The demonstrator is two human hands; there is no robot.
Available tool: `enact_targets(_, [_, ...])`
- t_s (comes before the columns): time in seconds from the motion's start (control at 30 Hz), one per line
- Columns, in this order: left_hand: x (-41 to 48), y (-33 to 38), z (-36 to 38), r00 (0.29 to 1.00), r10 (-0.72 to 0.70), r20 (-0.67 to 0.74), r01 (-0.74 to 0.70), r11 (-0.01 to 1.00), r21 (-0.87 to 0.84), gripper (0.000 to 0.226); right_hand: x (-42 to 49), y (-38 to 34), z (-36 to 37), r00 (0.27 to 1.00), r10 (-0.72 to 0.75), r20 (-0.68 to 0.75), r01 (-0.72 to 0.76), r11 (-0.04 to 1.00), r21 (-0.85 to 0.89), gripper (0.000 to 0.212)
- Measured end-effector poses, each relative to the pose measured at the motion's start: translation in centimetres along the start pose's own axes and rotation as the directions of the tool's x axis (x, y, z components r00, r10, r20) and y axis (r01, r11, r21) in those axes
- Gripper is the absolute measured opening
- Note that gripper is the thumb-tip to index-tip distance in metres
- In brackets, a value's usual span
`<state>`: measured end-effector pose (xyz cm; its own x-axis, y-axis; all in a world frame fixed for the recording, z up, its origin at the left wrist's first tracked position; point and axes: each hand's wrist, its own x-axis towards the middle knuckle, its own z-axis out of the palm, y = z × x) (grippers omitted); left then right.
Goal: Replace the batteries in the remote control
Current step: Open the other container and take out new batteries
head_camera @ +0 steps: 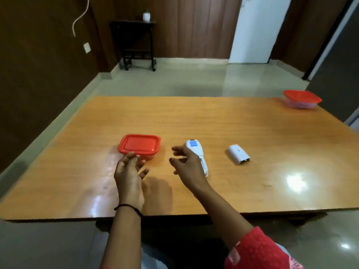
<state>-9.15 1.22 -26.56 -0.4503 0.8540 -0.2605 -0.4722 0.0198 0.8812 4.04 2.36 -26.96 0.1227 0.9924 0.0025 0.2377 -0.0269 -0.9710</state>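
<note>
A white remote control [196, 150] with a blue display lies on the wooden table [252, 181], its lower part without a cover. Its white battery cover [239, 154] rests apart, to the right. A closed box with a red lid [139, 146] stands to the left of the remote. My left hand [129, 175] hovers just in front of that box, fingers spread and empty. My right hand [187, 164] hangs over the table beside the remote's left edge, fingers apart, holding nothing. It hides part of the remote's left side. No batteries show.
A second red-lidded clear box [301, 99] stands at the table's far right corner. Beyond the table are a tiled floor, a dark side table [136, 41] with a white pot, and a white door.
</note>
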Motion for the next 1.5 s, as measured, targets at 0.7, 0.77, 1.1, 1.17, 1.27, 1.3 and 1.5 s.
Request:
enact_targets(0.7, [2.7,-1.1,0.0,0.922,-0.326,0.21,0.352,0.93,-0.104,0.038,0.1,0.9,1.9,0.987,-0.149,-0.057,0.138,0.976,-0.171,0.066])
enact_targets(0.77, [0.9,-1.0,0.6,0.856,-0.377,0.354,0.45,0.88,-0.152,0.054,-1.9,0.6,0.4,0.99,-0.139,-0.037,0.13,0.976,-0.176,0.067])
enact_targets(1.1, [-0.2,-1.8,0.7,0.828,-0.404,0.389,0.494,0.854,-0.162,0.082,-3.6,2.4,-2.7,0.915,-0.311,0.257,0.344,0.934,-0.095,0.056])
enact_targets(1.17, [0.3,-1.7,0.0,0.827,-0.412,0.382,0.5,0.85,-0.165,0.08,-3.3,2.8,-2.5,0.863,-0.409,0.296,0.454,0.885,-0.102,0.05])
enact_targets(1.27, [0.7,-1.5,-0.4,0.819,-0.416,0.395,0.509,0.844,-0.167,0.075,-2.4,3.4,-2.0,0.781,-0.541,0.312,0.613,0.762,-0.211,0.045])
enact_targets(1.3, [0.7,-1.4,-0.5,0.815,-0.416,0.403,0.511,0.844,-0.164,0.073,-2.0,3.6,-1.9,0.756,-0.568,0.325,0.648,0.72,-0.25,0.044])
enact_targets(1.5, [1.5,-1.4,-1.4,0.78,-0.453,0.432,0.559,0.814,-0.156,0.068,-1.2,4.1,-1.6,0.69,-0.605,0.397,0.724,0.58,-0.374,0.04])
